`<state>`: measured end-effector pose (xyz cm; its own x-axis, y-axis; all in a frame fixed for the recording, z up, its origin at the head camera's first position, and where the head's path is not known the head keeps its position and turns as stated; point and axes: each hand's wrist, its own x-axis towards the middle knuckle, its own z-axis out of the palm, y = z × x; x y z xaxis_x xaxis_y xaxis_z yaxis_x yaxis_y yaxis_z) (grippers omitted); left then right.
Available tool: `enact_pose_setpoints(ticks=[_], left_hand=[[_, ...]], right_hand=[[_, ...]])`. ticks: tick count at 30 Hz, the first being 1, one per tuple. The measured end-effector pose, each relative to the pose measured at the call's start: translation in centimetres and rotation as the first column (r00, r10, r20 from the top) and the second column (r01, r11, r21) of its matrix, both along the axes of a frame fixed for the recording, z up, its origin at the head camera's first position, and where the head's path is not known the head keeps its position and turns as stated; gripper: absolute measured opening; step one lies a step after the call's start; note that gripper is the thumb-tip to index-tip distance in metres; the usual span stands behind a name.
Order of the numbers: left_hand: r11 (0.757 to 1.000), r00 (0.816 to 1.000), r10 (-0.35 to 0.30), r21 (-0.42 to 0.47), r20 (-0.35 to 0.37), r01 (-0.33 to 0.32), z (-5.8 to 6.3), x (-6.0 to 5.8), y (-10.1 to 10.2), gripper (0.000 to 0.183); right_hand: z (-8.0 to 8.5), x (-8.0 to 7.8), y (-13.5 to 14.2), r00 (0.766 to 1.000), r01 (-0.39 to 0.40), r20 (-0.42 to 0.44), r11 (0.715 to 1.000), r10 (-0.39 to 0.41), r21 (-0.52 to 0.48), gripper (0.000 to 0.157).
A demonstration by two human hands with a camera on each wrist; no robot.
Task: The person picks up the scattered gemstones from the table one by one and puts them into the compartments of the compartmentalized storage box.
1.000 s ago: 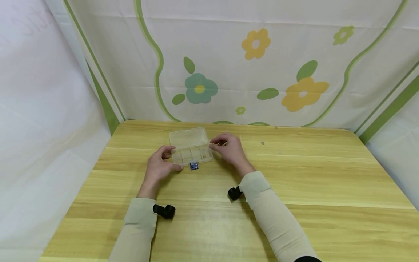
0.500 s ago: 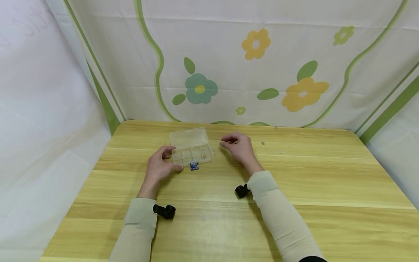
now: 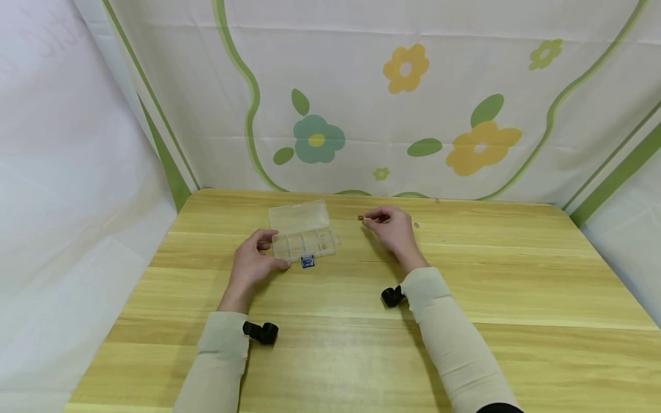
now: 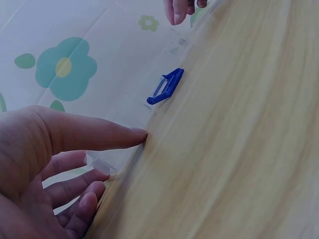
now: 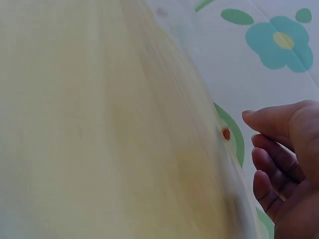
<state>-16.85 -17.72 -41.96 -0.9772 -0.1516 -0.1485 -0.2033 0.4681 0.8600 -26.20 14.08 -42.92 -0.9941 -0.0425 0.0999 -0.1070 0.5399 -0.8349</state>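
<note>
A clear plastic compartment box (image 3: 295,248) lies on the table with its hinged lid (image 3: 299,216) laid back. Its blue latch (image 4: 167,87) hangs at the front edge. My left hand (image 3: 251,259) grips the box's left end, thumb along the front side and fingers at the back corner. A small brownish thing (image 3: 324,246) sits in a right-hand compartment. Right of the box, my right hand (image 3: 393,230) hovers with loosely bent fingers. Just left of its fingertips is a tiny reddish-brown piece (image 5: 226,133), apart from the fingers in the right wrist view. No held thing shows in that hand.
Small pale or grey bits lie at the back right of the wooden table (image 3: 361,350), one grey bit (image 3: 416,225) near the right hand. A flower-patterned cloth (image 3: 356,86) hangs behind the table's back edge.
My right hand has moved right, away from the box's right end. The reddish-brown piece has come into sight beside its fingertips. The left hand and the box have stayed put.
</note>
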Motion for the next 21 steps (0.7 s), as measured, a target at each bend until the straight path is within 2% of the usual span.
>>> enact_pose_setpoints(ticks=[6, 14, 21], left_hand=[[1.000, 1.000, 0.011, 0.008, -0.009, -0.010, -0.2, -0.1, 0.0, 0.077], [1.000, 1.000, 0.009, 0.008, -0.007, -0.009, -0.1, -0.1, 0.0, 0.078], [1.000, 1.000, 0.009, 0.006, -0.001, -0.009, -0.2, -0.2, 0.0, 0.078]], right_hand=[[0.1, -0.4, 0.3, 1.000, 0.010, 0.020, 1.000, -0.011, 0.013, 0.018], [-0.1, -1.1, -0.2, 1.000, 0.021, 0.023, 1.000, -0.021, -0.022, 0.017], [-0.5, -1.8, -0.7, 0.999, 0.032, 0.016, 0.999, -0.033, 0.017, 0.018]])
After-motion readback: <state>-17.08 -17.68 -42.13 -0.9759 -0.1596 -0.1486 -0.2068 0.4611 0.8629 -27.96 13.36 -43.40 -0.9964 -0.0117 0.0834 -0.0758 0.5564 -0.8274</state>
